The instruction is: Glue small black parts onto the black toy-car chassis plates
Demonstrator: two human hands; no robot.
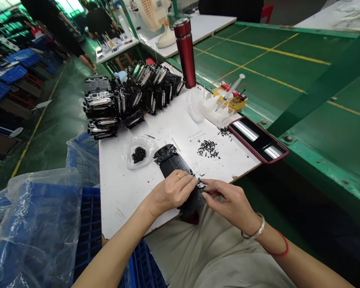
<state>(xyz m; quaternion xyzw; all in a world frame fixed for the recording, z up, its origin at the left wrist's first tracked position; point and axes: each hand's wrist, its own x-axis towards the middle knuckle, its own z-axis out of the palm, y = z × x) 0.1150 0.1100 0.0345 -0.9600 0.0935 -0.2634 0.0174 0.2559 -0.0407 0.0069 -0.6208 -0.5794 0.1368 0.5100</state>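
Note:
A long black plastic chassis [173, 163], like the underside of a model car, lies at the front edge of the white table, its near end jutting toward my lap. My left hand [176, 189] is closed over its middle, fingers together and gripping it. At its right side my right hand [228, 200] pinches with thumb and forefinger; what sits between the fingertips is too small to make out. Small black parts form a loose pile [208, 149] to the right. More of them lie in a clear plastic bag [139, 153] on the left.
Stacked black chassis [100, 104] fill the table's back left. Behind are a red flask [186, 54], a yellow box [235, 102] with a syringe [231, 91], and a phone [258, 139] at the right edge. A blue crate [88, 224] under plastic film stands left; people are farther off.

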